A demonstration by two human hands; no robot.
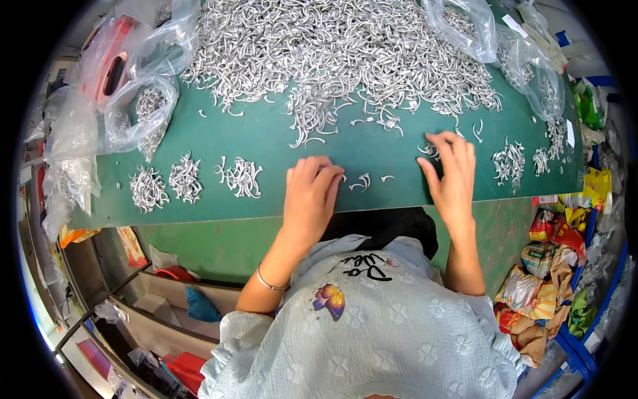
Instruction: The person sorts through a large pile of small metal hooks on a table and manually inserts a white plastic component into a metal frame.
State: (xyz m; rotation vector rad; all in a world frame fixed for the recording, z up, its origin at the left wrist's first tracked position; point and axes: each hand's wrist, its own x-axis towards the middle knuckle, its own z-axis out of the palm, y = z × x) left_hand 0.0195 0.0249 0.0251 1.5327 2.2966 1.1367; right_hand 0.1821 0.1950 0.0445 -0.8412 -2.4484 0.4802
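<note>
A broad heap of small curved silver metal pieces (319, 46) covers the far part of the green table (252, 136). Near the table's front edge, my left hand (309, 193) is closed with its fingers curled together. A silver bit shows at its fingertips, but whatever lies inside is hidden. A few loose curved pieces (362, 181) lie just right of it. Further right, my right hand (454, 176) hovers with thumb and fingers apart, over a little cluster of pieces (429, 151) partly covered by the fingers.
Small piles (148, 189) of the pieces stand in a row on the left, with more piles (509, 161) on the right. Clear plastic bags (143, 113) with pieces sit at both far corners. A red object (113, 63) lies under plastic. Bright packages (531, 292) fill the floor right.
</note>
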